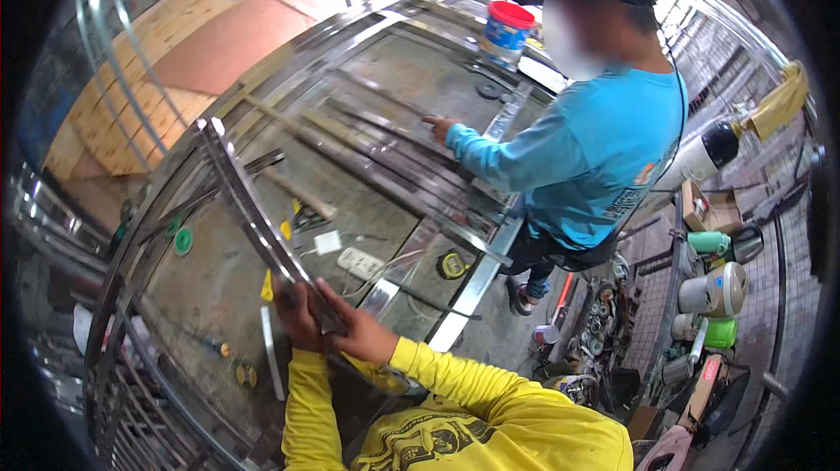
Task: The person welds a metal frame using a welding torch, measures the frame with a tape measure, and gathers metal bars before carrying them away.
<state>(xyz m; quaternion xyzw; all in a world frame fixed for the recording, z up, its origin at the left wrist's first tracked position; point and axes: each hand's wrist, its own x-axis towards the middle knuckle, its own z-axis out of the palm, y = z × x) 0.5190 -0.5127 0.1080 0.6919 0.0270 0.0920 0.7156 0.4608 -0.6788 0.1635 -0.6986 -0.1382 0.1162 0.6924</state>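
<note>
Both of my hands are wrapped round the near end of a long shiny metal tube [254, 200], which slants away to the far left over the workbench [385, 235]. My left hand [300, 318] grips its left side. Against the other side, my right hand [363, 333] is closed, fingers partly hidden. It could be two tubes laid together; I cannot tell. Beyond the tube lie a white power strip [360, 263], a small white square [327, 242] and a yellow-and-black tape measure [452, 265].
A co-worker in a blue shirt [595, 147] stands at the bench's right side, one arm stretched over metal bars [385, 156]. A red-lidded bucket [507, 33] stands at the far end. Plywood sheets [166, 94] lean on the left. Containers [713, 291] and tools crowd the right.
</note>
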